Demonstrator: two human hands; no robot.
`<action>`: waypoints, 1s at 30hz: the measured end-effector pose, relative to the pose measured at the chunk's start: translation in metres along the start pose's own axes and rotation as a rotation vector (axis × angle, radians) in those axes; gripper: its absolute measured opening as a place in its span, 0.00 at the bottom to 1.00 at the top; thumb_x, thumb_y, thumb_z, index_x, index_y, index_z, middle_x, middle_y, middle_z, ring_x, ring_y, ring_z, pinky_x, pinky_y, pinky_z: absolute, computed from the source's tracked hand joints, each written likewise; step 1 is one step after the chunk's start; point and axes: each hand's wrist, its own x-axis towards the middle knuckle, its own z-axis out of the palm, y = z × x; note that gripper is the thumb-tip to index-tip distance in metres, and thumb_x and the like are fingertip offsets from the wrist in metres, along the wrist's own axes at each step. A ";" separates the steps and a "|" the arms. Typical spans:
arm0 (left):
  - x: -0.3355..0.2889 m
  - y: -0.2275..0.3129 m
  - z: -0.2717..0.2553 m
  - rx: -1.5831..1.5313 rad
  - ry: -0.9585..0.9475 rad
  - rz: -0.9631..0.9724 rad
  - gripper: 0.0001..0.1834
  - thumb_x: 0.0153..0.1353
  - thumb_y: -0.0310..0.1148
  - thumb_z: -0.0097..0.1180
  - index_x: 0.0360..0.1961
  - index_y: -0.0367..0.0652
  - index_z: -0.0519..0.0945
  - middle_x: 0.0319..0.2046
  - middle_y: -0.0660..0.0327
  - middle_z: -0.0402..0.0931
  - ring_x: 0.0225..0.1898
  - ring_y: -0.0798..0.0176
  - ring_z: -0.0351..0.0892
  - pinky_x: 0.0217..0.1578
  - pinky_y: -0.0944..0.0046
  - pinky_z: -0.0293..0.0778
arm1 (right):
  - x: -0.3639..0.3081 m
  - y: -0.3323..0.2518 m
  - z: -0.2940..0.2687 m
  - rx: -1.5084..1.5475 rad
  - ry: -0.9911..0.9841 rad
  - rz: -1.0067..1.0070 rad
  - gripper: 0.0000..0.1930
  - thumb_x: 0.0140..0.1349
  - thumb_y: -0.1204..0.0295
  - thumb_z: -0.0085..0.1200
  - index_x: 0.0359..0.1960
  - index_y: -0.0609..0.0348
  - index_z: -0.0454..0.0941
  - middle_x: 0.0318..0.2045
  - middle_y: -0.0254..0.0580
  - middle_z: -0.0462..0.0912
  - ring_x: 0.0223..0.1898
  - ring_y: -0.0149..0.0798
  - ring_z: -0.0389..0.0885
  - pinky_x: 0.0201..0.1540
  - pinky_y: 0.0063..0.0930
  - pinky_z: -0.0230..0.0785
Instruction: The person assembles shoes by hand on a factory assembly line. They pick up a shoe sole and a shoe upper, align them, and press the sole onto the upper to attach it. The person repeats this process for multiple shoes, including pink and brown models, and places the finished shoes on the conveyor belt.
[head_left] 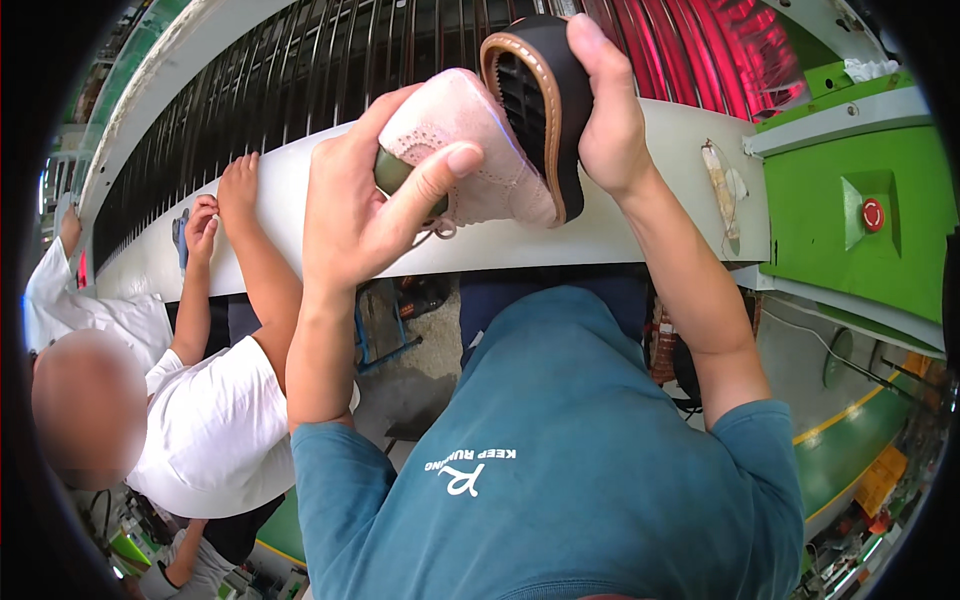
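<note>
Above the white ledge, my left hand (365, 195) grips a pale pink shoe upper (450, 115) with a punched-hole pattern; its thumb presses on the side. A green form, probably a shoe last (392, 172), shows inside the upper's opening, and a lace hangs below. My right hand (612, 115) is closed on a black shoe sole (572, 110) with a tan stitched rim, its ribbed inside facing the upper. At its lower end the sole meets the upper; at the top a gap stands between them. My right fingers are mostly hidden behind the sole.
Behind the white ledge (650, 235) runs a row of dark rollers (330, 70), glowing red at right. A taped tool (720, 190) lies on the ledge. A green machine housing (840, 270) carries a red button (873, 214). To my left, a co-worker's hands (238, 190) rest at the ledge.
</note>
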 end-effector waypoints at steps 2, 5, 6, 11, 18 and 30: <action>0.003 -0.002 -0.001 0.014 -0.001 0.019 0.30 0.71 0.48 0.75 0.59 0.31 0.86 0.35 0.52 0.93 0.36 0.61 0.95 0.39 0.61 0.87 | 0.003 0.002 0.000 0.108 -0.040 -0.013 0.33 0.85 0.41 0.40 0.63 0.61 0.78 0.47 0.42 0.88 0.45 0.31 0.86 0.49 0.27 0.80; 0.004 0.002 -0.001 0.045 -0.012 0.006 0.30 0.71 0.48 0.75 0.59 0.31 0.87 0.35 0.51 0.93 0.36 0.59 0.96 0.39 0.61 0.87 | 0.002 -0.001 0.008 0.013 -0.027 -0.093 0.31 0.86 0.44 0.40 0.60 0.62 0.79 0.44 0.41 0.88 0.42 0.30 0.85 0.45 0.26 0.79; 0.003 0.003 -0.001 0.054 -0.012 0.006 0.30 0.71 0.48 0.75 0.59 0.31 0.87 0.35 0.50 0.93 0.36 0.58 0.96 0.39 0.60 0.87 | 0.001 -0.003 0.007 -0.044 -0.064 -0.096 0.31 0.86 0.44 0.39 0.60 0.63 0.79 0.44 0.41 0.88 0.42 0.30 0.85 0.45 0.26 0.79; 0.005 0.010 -0.001 0.088 -0.039 0.022 0.30 0.69 0.46 0.77 0.59 0.31 0.86 0.35 0.49 0.93 0.37 0.56 0.97 0.39 0.60 0.87 | 0.006 -0.017 -0.010 -0.109 -0.184 -0.042 0.31 0.81 0.45 0.50 0.64 0.64 0.76 0.54 0.48 0.86 0.54 0.37 0.85 0.59 0.32 0.78; -0.002 0.011 0.004 0.081 -0.011 0.071 0.31 0.66 0.45 0.80 0.59 0.31 0.86 0.36 0.48 0.93 0.38 0.52 0.97 0.40 0.60 0.88 | -0.008 -0.018 0.017 -0.391 0.017 -0.154 0.27 0.82 0.50 0.43 0.57 0.66 0.79 0.43 0.43 0.86 0.47 0.34 0.82 0.54 0.31 0.74; -0.016 0.025 -0.001 0.217 -0.044 0.000 0.35 0.64 0.44 0.80 0.64 0.30 0.83 0.39 0.44 0.92 0.43 0.46 0.97 0.46 0.58 0.87 | -0.020 -0.027 0.023 -0.443 0.006 -0.118 0.35 0.76 0.44 0.41 0.63 0.67 0.77 0.49 0.48 0.87 0.51 0.39 0.86 0.58 0.34 0.77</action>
